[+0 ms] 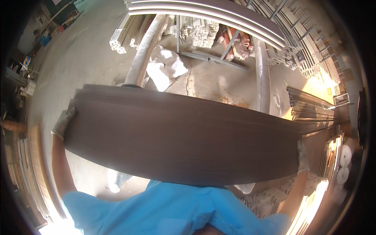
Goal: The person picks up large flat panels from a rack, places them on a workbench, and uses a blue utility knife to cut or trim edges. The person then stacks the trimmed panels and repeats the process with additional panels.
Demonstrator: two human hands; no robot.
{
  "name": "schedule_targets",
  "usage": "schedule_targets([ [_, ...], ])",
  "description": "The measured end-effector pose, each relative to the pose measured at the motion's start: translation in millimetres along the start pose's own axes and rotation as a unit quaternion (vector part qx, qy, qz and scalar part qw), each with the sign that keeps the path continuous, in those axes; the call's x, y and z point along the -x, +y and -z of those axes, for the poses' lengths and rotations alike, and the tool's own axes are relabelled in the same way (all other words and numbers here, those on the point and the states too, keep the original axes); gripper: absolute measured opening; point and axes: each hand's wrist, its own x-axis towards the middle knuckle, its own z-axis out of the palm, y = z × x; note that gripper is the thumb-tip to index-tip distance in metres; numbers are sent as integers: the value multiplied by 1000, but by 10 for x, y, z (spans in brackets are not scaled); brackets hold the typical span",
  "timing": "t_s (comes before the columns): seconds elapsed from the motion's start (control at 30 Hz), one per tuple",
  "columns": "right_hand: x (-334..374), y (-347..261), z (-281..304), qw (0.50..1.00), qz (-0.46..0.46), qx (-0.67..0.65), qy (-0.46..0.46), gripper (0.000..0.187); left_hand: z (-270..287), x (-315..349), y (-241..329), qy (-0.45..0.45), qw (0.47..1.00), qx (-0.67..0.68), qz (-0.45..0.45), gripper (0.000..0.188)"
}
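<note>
A wide dark brown panel (188, 141) stretches across the view in front of my blue shirt, its edges bowed by the lens. My left hand (64, 122), in a light glove, grips its left end, thumb side on the upper face. At the right end my right hand (302, 156), also gloved, is closed on the panel's edge. Most fingers of both hands are hidden under or behind the panel. Along its far left edge a second layer shows slightly offset; whether it is a separate board I cannot tell.
Beyond the panel, two wrapped rails (263, 74) run away from me toward a stack of brown boards (211, 15). White crumpled sheeting (162, 68) lies on the floor between them. Bundled profiles (309, 103) lie at the right, with white rolls (344, 156) nearby. Planks (33, 172) stand at the left.
</note>
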Motion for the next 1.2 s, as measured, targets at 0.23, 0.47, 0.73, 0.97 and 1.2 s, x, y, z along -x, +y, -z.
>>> schedule_targets([
  [0.23,103,312,40,998,-17,-61,-31,60,6,204,-354,-46,999,11,-6,72],
  [0.47,312,-336,-239,965,36,229,126,67,-412,116,160,209,877,-397,-171,74],
  [0.73,735,-1570,-2622,795,428,364,-229,54,-2862,621,1627,-176,721,-384,-550,72],
  [0.97,590,-612,-589,935,161,304,89,58,-1990,10,1230,-213,764,-359,-492,55],
  [1.2,1372,982,719,870,-123,364,309,47,92,-840,389,172,750,-629,-106,52],
])
